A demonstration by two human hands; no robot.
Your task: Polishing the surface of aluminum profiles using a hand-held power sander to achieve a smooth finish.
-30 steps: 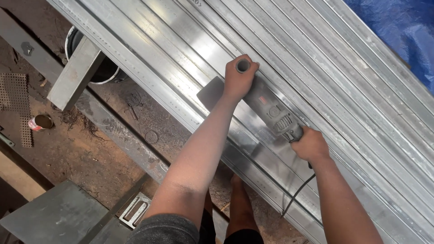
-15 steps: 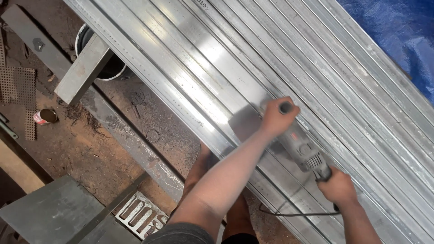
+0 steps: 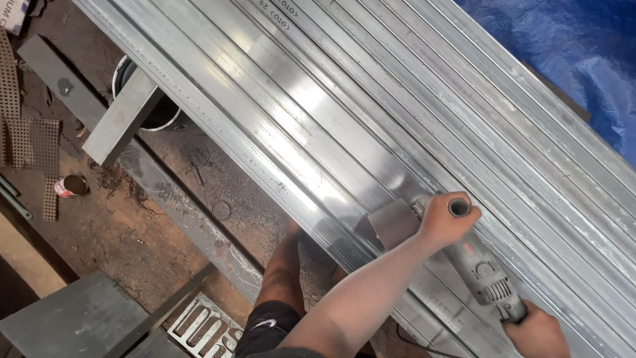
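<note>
An angle grinder (image 3: 480,268) with a grey body lies across a stack of long shiny steel tubes (image 3: 371,113). My left hand (image 3: 445,220) is shut around its black side handle, close to the disc guard (image 3: 392,222) that rests on a tube. My right hand (image 3: 536,331) grips the rear of the grinder body at the lower right, partly cut off by the frame edge. A black cord trails below the tool.
A white bucket (image 3: 142,99) under a flat steel bar (image 3: 122,116) stands on the rusty ground at left. Perforated mesh pieces (image 3: 30,142), a small can (image 3: 69,187), a long steel beam (image 3: 159,179), a grey plate (image 3: 73,321) and a blue tarp (image 3: 570,46) surround the stack.
The grinder and both hands have slid along the tubes toward the lower right of the view, and the camera has shifted with them.
</note>
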